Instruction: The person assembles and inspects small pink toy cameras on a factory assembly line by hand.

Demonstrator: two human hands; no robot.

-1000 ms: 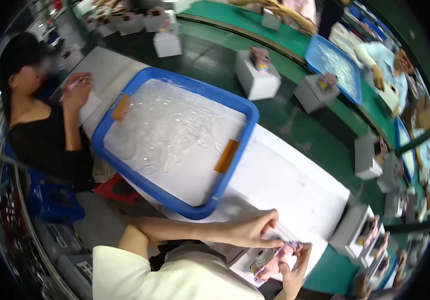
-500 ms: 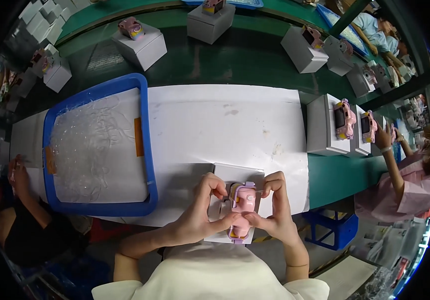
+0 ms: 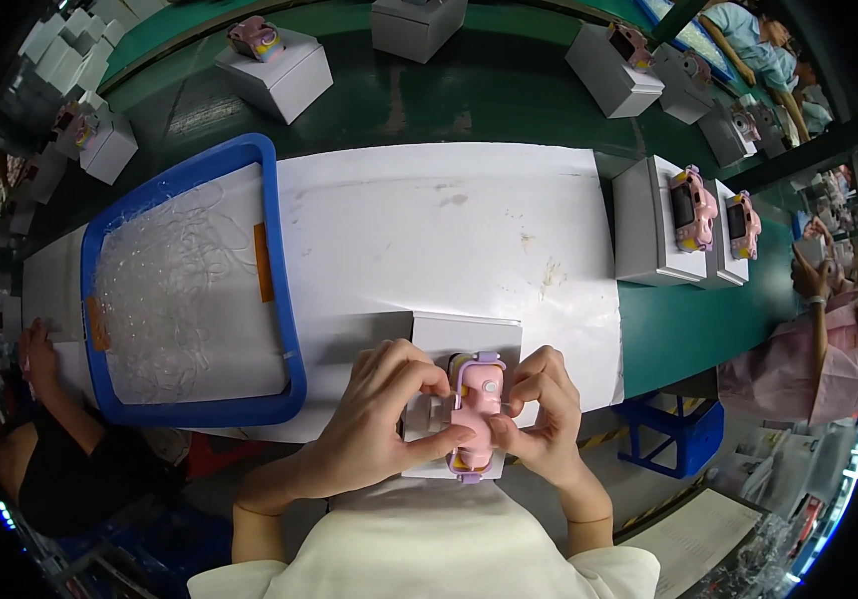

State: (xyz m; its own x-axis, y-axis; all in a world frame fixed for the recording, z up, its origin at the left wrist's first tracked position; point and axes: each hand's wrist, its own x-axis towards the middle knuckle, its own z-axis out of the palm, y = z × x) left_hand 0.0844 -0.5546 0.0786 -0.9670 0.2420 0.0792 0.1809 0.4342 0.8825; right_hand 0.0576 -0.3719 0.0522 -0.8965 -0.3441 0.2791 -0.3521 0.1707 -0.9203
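A pink toy camera (image 3: 484, 419) with a purple frame and yellow details lies on a white box (image 3: 467, 332) close to my body. My left hand (image 3: 381, 414) is closed about its left side, thumb pressed against the pink body and index finger curled near the upper edge. At the camera's right side my right hand (image 3: 546, 414) is closed, thumb tip and bent index finger close to the body. A thin pale line shows by the right index fingertip; what it is stays too small to tell.
A blue-rimmed tray (image 3: 294, 329) of clear, thin strands stands on white sheeting (image 3: 419, 230) to the left. Boxes (image 3: 648, 225) bearing pink toy cameras (image 3: 693, 210) stand at right; more line the far green surface. Co-workers sit on both sides. A blue stool (image 3: 670, 434) is below right.
My right fingers have curled in lower beside the toy camera. My left fingers have bunched slightly. The right co-worker's hands have drawn back from the boxes. The whole view has shifted slightly.
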